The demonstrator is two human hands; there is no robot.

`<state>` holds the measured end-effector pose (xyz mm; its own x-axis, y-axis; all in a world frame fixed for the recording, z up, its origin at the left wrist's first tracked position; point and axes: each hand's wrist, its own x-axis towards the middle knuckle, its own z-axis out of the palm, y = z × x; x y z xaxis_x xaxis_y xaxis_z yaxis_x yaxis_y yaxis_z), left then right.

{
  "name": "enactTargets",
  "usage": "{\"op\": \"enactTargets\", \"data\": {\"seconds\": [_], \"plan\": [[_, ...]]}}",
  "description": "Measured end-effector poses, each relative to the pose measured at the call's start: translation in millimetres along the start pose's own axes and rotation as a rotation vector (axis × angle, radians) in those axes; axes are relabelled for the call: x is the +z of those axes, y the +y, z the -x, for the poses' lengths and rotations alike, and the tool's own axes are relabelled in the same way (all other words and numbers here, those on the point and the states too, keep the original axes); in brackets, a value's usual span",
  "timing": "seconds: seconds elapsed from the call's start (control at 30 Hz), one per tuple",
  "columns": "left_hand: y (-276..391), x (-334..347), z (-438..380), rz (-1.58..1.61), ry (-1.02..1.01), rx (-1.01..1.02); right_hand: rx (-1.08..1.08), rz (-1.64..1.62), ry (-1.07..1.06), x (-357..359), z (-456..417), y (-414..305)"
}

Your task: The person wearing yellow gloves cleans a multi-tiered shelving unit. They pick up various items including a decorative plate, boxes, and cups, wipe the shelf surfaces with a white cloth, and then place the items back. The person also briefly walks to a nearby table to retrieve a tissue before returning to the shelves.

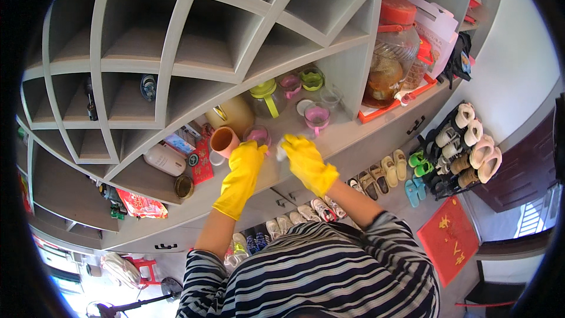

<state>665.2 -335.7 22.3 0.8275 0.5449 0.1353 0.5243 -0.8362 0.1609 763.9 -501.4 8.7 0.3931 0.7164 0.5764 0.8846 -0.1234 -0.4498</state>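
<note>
Both my hands wear yellow rubber gloves over the cabinet counter [269,168]. My left hand [242,172] is at a glass cup with a pink rim and handle [258,134]; its fingers cover the handle side, and whether they grip it is hard to tell. An orange-pink cup [224,141] stands just beside that hand. My right hand [309,161] is closed on a white cloth or tissue [281,150], slightly blurred, near the counter's front. Farther back stand a pink-rimmed glass cup [317,117], a glass pitcher with a green lid [266,97] and a green-rimmed cup [312,79].
A lattice shelf [198,73] rises over the counter. A large red-lidded glass jar [390,57] stands right, in a red tray [371,115]. A white bottle [164,160] and a brown bowl [183,186] are left. Shoes [324,210] line the floor below.
</note>
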Motion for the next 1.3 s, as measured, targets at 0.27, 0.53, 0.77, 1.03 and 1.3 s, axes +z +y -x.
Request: {"op": "enactTargets", "data": {"seconds": [0.27, 0.53, 0.77, 1.03, 1.3], "plan": [[-3, -3, -2, -0.023, -0.003, -0.049, -0.103, 0.061, -0.231, 26, 23, 19], [111, 4, -13, 0.282, 0.038, 0.209, 0.420, 0.426, 0.151, -123, 122, 137], [120, 63, -59, 0.013, 0.078, 0.219, 0.095, 0.169, 0.062, -68, 63, 75], [50, 42, -28, -0.214, 0.184, 0.193, 0.117, 0.225, -0.022, -68, 91, 115], [70, 7, -35, 0.066, 0.215, 0.152, 0.447, 0.353, 0.182, -172, 157, 198]]}}
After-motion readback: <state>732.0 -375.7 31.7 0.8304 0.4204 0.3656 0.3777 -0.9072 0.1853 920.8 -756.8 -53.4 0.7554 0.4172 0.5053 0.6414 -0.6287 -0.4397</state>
